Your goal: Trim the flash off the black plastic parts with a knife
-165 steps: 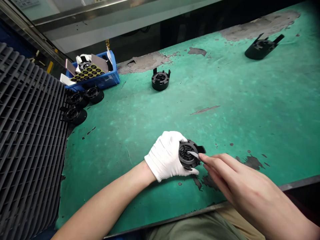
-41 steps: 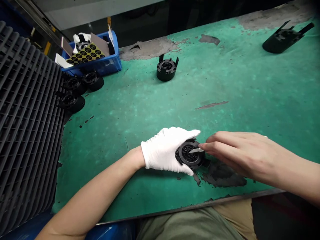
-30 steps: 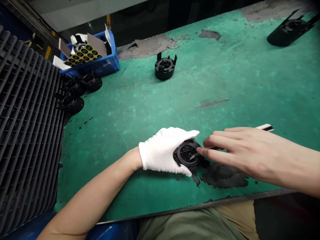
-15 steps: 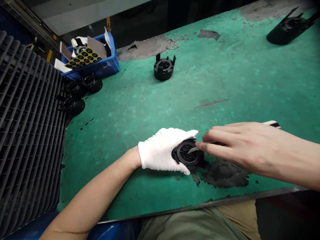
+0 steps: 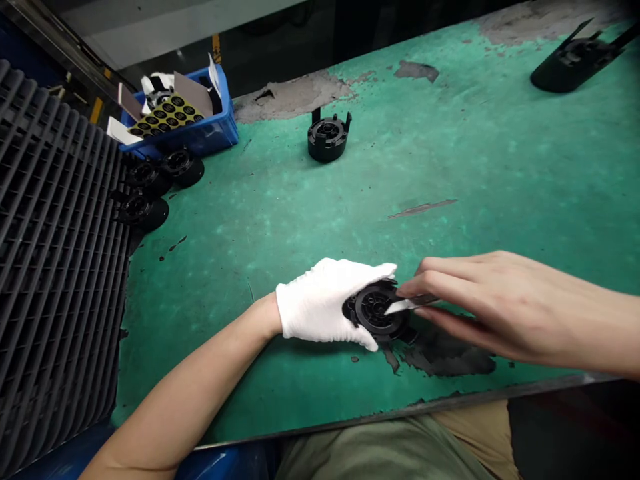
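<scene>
My left hand (image 5: 327, 300), in a white glove, grips a round black plastic part (image 5: 370, 308) from its left side. Thumb and fingers wrap around its rim, and the part's ribbed, recessed face is turned up. In my bare right hand (image 5: 480, 303) is a knife (image 5: 400, 305), pinched between thumb and fingers. Its pale pointed blade reaches over the part's centre, with the tip at or just above the recessed face; I cannot tell whether it touches. The knife's handle is hidden behind my right hand.
Another black part with upright tabs (image 5: 327, 139) stands farther back on the green tabletop (image 5: 260, 220). Several more (image 5: 143, 212) sit at left, beside a blue bin (image 5: 200, 137) holding a yellow sticker sheet (image 5: 167, 119). A taller black part (image 5: 565, 70) is far right; dark grating (image 5: 55, 253) borders the left.
My right hand has rotated, and the knife now lies flatter with more of its blade showing. Its tip has shifted slightly right and down. My left hand and the part stay almost still.
</scene>
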The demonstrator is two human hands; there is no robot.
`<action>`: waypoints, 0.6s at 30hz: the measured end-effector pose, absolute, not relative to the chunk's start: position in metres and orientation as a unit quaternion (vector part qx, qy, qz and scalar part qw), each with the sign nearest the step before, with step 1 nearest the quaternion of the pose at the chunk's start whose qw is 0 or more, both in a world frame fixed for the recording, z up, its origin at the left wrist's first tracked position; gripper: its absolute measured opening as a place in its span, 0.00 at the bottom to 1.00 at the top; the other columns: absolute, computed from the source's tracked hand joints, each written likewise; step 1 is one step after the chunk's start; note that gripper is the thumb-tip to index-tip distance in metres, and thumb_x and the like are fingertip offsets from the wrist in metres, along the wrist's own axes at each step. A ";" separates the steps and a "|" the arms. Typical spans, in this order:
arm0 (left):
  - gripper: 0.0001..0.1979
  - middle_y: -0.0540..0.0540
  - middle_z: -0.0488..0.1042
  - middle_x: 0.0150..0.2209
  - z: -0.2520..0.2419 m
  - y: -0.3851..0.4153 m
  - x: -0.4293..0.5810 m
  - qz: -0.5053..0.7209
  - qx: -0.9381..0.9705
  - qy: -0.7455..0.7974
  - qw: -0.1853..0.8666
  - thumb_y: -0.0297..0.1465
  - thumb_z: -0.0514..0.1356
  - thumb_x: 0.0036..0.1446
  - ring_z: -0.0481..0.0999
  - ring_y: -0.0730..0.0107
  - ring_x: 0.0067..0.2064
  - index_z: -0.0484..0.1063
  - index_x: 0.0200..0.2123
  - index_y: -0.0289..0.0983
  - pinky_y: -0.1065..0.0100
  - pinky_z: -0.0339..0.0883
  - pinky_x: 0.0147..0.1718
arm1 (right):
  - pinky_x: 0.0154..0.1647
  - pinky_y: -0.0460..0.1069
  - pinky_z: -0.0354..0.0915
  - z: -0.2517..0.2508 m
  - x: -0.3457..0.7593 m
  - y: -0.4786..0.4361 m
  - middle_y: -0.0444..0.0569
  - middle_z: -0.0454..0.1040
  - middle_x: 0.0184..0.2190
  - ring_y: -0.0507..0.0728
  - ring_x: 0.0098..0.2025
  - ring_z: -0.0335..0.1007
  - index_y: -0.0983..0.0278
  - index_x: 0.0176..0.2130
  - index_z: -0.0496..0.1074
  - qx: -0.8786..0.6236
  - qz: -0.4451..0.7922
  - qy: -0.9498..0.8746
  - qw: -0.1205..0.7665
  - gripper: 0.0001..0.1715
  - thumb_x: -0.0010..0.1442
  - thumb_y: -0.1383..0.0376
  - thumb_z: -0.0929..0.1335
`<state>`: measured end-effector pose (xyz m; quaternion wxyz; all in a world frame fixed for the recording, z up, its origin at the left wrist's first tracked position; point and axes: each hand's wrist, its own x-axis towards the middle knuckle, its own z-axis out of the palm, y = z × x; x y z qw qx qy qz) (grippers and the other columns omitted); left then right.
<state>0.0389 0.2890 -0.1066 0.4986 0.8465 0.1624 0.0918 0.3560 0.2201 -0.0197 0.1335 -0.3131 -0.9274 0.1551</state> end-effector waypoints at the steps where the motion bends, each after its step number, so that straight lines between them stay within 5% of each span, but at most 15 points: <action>1: 0.63 0.29 0.82 0.84 -0.106 0.289 0.039 0.091 0.845 0.165 0.500 0.60 0.87 0.65 0.82 0.24 0.85 0.68 0.91 0.43 0.35 0.77 0.86 | 0.34 0.53 0.69 -0.025 0.356 0.214 0.46 0.83 0.43 0.56 0.33 0.79 0.58 0.63 0.80 -0.319 0.159 -0.923 0.141 0.12 0.90 0.67 0.67; 6: 0.62 0.30 0.84 0.83 -0.101 0.288 0.040 0.088 0.845 0.174 0.499 0.57 0.89 0.64 0.83 0.25 0.85 0.69 0.91 0.44 0.35 0.77 0.84 | 0.29 0.50 0.63 -0.054 0.349 0.195 0.43 0.81 0.43 0.52 0.29 0.74 0.58 0.67 0.78 -0.326 0.127 -0.916 0.199 0.20 0.87 0.74 0.64; 18: 0.61 0.27 0.82 0.84 -0.094 0.287 0.042 0.071 0.847 0.173 0.497 0.53 0.88 0.67 0.82 0.24 0.85 0.68 0.91 0.39 0.33 0.78 0.84 | 0.32 0.50 0.62 -0.061 0.344 0.201 0.41 0.78 0.39 0.52 0.30 0.71 0.58 0.56 0.75 -0.307 0.119 -0.923 0.201 0.15 0.93 0.70 0.61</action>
